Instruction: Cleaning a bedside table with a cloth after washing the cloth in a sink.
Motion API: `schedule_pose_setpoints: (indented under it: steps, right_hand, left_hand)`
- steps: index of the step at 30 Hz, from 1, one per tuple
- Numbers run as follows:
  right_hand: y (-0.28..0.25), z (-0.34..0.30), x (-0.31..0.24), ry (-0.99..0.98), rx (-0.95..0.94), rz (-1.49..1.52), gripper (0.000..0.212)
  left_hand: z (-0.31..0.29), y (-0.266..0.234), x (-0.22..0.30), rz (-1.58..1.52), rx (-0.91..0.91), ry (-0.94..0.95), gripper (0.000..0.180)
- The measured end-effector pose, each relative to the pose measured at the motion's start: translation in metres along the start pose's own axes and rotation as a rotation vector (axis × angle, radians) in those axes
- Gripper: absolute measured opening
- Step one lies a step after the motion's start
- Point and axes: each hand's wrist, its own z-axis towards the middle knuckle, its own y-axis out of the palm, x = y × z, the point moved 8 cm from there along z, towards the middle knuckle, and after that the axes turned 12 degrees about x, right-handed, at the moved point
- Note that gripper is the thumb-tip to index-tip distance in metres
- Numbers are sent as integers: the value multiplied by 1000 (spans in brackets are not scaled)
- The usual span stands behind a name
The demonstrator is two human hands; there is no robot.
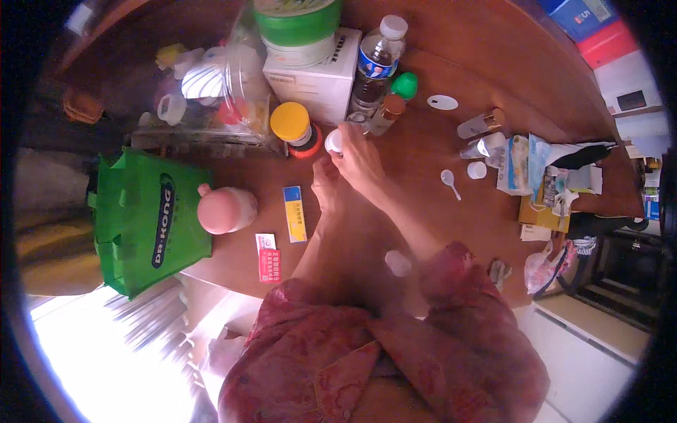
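In my right hand (358, 161), the fingers are wrapped round a small white round object (334, 141), like a lidded jar or cap; most of it is hidden. Just below and to the left, my left hand (325, 186) is closed, and its fingertips nearly meet the right hand. Whatever it may hold does not show. Close beyond both hands stand a yellow-lidded jar (290, 122) and a low red-rimmed container (308, 144). A yellow and blue box (295, 214) lies left of my left forearm.
A pink-lidded jug (227, 210) and a green bag (154, 218) stand left. At the back are a water bottle (376, 67) and a white box (315, 79). A white spoon (450, 185) and a white cap (477, 170) lie right. Clutter lines the right edge.
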Motion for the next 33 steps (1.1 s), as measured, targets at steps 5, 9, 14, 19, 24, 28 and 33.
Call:
schedule_pose_setpoints:
  steps: [5, 9, 14, 19, 24, 28, 33]
  right_hand:
    - [17, 12, -13, -89, -51, -158, 42]
    - [31, 15, 13, 20, -92, -66, 43]
    - [26, 18, 15, 81, -52, -10, 41]
    - [25, 8, 32, 266, -27, 370, 49]
    - [-85, 3, 26, 51, 179, -152, 31]
    - [-204, 20, 91, 40, 719, -759, 36]
    - [-241, 29, 188, 233, 533, -995, 40]
  left_hand:
    - [30, -3, 6, 82, 18, 172, 26]
    - [26, 16, 24, 247, -22, 147, 31]
    - [17, 25, 50, 225, -6, 71, 38]
    - [14, 30, 57, 353, -83, 170, 45]
    - [13, 23, 47, 166, -111, -24, 45]
    - [8, 3, 62, 381, -183, 176, 32]
    - [-38, -4, 94, 257, -107, 159, 25]
